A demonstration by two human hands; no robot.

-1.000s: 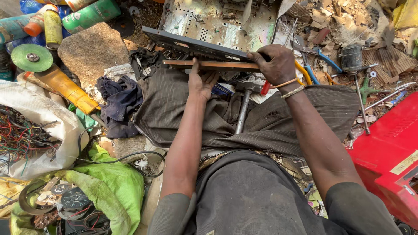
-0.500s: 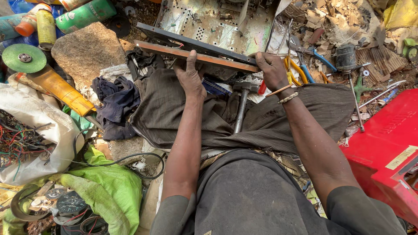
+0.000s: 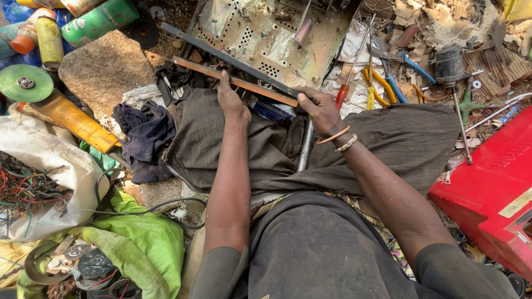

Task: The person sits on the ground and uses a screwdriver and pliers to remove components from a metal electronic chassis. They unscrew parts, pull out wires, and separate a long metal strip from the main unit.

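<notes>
A long dark frame with a rust-orange strip (image 3: 252, 84) lies slanted across my lap, running from upper left to lower right. My left hand (image 3: 231, 102) grips it near its middle. My right hand (image 3: 320, 109), with a bangle and a bead bracelet on its wrist, holds the strip's lower right end. Behind the frame stands a perforated metal chassis panel (image 3: 260, 39). A steel pipe (image 3: 304, 148) rests on the striped cloth over my legs, between my arms.
A yellow angle grinder with a green disc (image 3: 25, 83) and spray cans (image 3: 49, 39) lie at left by a flat stone (image 3: 105, 69). A bag of wires (image 3: 27, 188), green sacking (image 3: 147, 243), pliers and screwdrivers (image 3: 382, 83), a red casing (image 3: 493, 188).
Both hands have carried the frame toward the left and tilted it, its left end rising. The left hand now grips it from above instead of resting open beneath it.
</notes>
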